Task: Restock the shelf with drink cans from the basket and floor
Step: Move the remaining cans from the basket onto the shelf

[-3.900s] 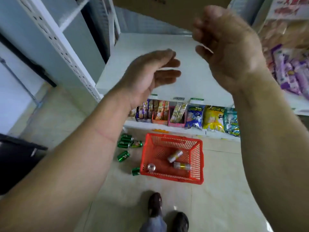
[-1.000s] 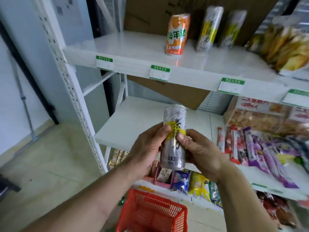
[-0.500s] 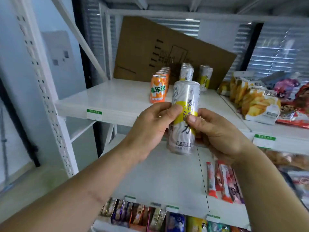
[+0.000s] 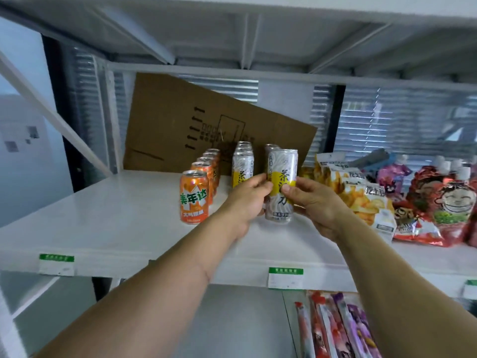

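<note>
A tall silver-and-yellow can (image 4: 280, 186) is pinched upright between the left hand (image 4: 249, 196) and right hand (image 4: 311, 200), at the front of its row on the shelf (image 4: 111, 215). If nudged, neighbouring silver cans (image 4: 242, 166) could be toppled. "美年达" is read on the orange can (image 4: 194, 197).

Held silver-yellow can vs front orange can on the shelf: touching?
Apart. The head view shows the left hand and bare white shelf between the held silver-yellow can and the front orange can.
</note>
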